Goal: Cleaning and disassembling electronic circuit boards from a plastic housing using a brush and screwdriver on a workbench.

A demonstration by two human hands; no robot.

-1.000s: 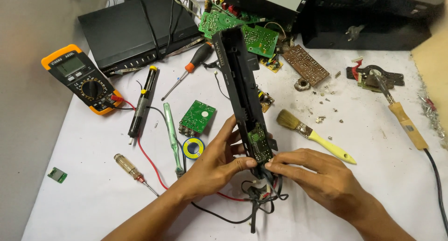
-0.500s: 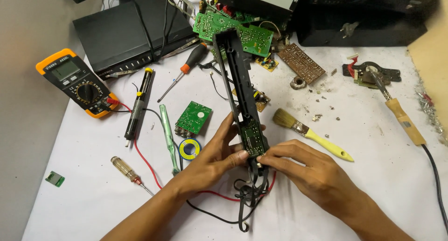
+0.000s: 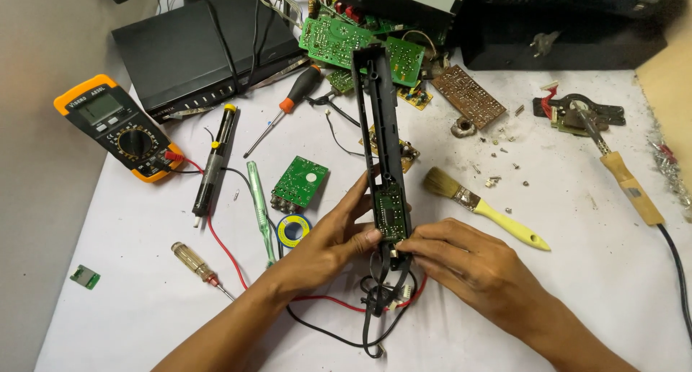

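Observation:
A long black plastic panel [image 3: 378, 120] lies lengthwise on the white table, with a small green circuit board [image 3: 390, 212] set into its near end. My left hand [image 3: 333, 235] grips that near end from the left, thumb against the board. My right hand [image 3: 468, 260] pinches the panel's bottom edge from the right, fingertips by the board. Black and red wires [image 3: 378, 300] hang from the panel just below both hands.
A yellow-handled brush [image 3: 481, 206] lies right of the panel. A loose green board [image 3: 300, 181], solder roll [image 3: 293, 229] and green screwdriver [image 3: 261, 210] sit left. An orange multimeter [image 3: 119, 125], soldering iron [image 3: 620, 166], black boxes and several boards ring the table.
The panel has swung from a leftward tilt to nearly straight up and down in view. Both hands stayed at its near end.

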